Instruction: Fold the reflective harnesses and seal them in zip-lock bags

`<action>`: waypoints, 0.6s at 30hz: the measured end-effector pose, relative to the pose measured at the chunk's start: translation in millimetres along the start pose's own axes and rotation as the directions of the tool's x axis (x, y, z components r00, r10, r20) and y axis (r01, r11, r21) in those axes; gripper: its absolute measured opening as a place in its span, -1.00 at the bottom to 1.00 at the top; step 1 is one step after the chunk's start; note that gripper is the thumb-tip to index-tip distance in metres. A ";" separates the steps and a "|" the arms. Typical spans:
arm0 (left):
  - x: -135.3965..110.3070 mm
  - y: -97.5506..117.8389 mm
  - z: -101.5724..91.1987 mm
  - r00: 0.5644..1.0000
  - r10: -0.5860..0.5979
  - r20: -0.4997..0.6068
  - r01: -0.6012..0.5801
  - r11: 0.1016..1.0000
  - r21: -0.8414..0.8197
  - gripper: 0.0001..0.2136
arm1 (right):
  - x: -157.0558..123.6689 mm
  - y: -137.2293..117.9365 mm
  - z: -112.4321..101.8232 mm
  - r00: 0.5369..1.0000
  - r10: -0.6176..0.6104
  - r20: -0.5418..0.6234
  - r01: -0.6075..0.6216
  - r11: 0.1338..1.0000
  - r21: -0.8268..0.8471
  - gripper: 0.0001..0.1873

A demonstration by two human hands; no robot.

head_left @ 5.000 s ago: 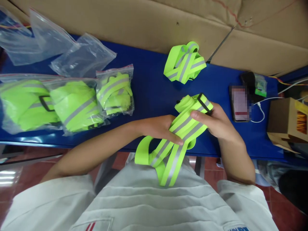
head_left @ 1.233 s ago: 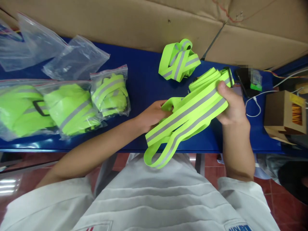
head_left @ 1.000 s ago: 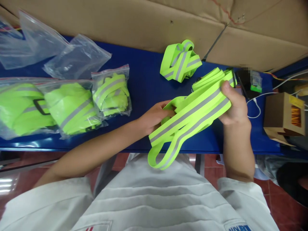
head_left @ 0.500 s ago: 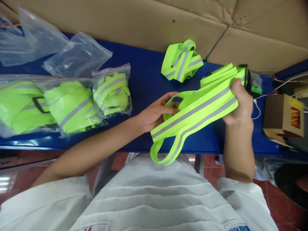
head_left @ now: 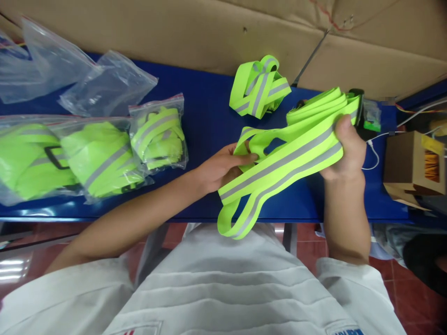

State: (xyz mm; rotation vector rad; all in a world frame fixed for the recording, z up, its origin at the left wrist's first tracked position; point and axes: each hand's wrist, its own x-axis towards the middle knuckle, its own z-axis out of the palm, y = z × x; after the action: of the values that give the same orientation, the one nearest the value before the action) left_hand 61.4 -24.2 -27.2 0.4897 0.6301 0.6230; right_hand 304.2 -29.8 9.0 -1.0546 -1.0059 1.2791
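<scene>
A neon-yellow reflective strap (head_left: pixel 282 163) with grey stripes hangs in long folded loops between my two hands, over the front of the table. My right hand (head_left: pixel 344 149) is closed around its folded end, thumb on top, near a black buckle (head_left: pixel 359 107). At the other end, the fingers of my left hand (head_left: pixel 223 166) pinch one loop, partly hidden behind the strap. A lower loop dangles free past the table's front edge. Behind lies another bundled reflective strap (head_left: pixel 259 88) by the cardboard.
Several bagged reflective straps (head_left: pixel 159 135) lie on the blue table (head_left: pixel 206 125) at left, with empty clear zip bags (head_left: pixel 108 83) behind them. Cardboard (head_left: pixel 167 32) walls the back. At right are a small open carton (head_left: pixel 401 163) and a white cable (head_left: pixel 375 151).
My left fingers have drawn a loop of the strap slightly outward, widening the gap between its layers. My right hand keeps its grip. The view has shifted a little.
</scene>
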 end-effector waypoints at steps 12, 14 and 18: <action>-12.4 24.3 1.3 0.972 0.229 0.049 -0.232 0.970 0.068 -0.79 | 0.1 -0.2 4.5 1.000 0.015 0.009 -0.015 1.000 -0.004 -0.60; -10.7 25.3 1.6 0.964 0.267 -0.013 -0.265 0.960 0.089 -0.71 | -0.6 1.1 7.2 0.999 0.031 0.005 -0.031 1.000 0.002 -0.61; -4.3 20.8 -1.0 0.979 0.203 -0.008 -0.203 0.979 0.032 -0.63 | -0.5 1.4 6.6 0.999 0.032 0.001 -0.032 0.999 -0.027 -0.56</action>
State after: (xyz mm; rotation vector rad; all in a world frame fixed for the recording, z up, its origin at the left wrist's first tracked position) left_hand 50.0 -12.0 -13.9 0.5841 0.6057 0.8108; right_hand 297.5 -30.1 9.1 -1.0945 -1.0134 1.2952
